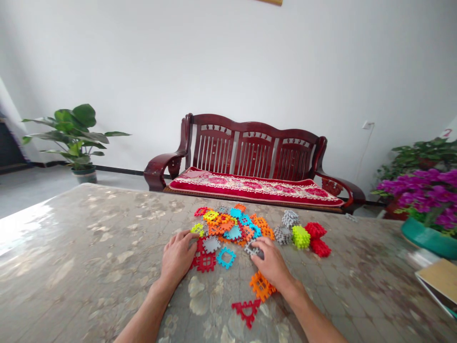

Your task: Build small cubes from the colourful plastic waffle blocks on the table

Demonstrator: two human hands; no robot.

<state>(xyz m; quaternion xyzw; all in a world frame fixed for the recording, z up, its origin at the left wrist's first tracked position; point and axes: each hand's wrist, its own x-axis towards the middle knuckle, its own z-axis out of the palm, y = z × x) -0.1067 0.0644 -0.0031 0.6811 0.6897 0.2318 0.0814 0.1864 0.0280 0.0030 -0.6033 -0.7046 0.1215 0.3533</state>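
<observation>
A loose heap of interlocking plastic building tiles (233, 232), in orange, blue, yellow, red and grey, lies on the table in front of me. My left hand (178, 255) rests at the heap's left edge with its fingers loosely stretched, beside a dark red window tile (206, 261). Between the thumb and fingers of my right hand (270, 261) is a grey tile (251, 247), partly hidden. Below that hand lie orange tiles (260, 286) and a red triangular tile (247, 312). A blue square-holed tile (226, 257) lies flat between my hands.
Grey (283, 235), lime green (301, 237) and red assembled blocks (320, 247) stand right of the heap. A teal pot (426, 238) with purple flowers and a notebook (441, 283) are at the table's right. Behind the table is a wooden bench (255, 147); a potted plant (84, 147) stands left.
</observation>
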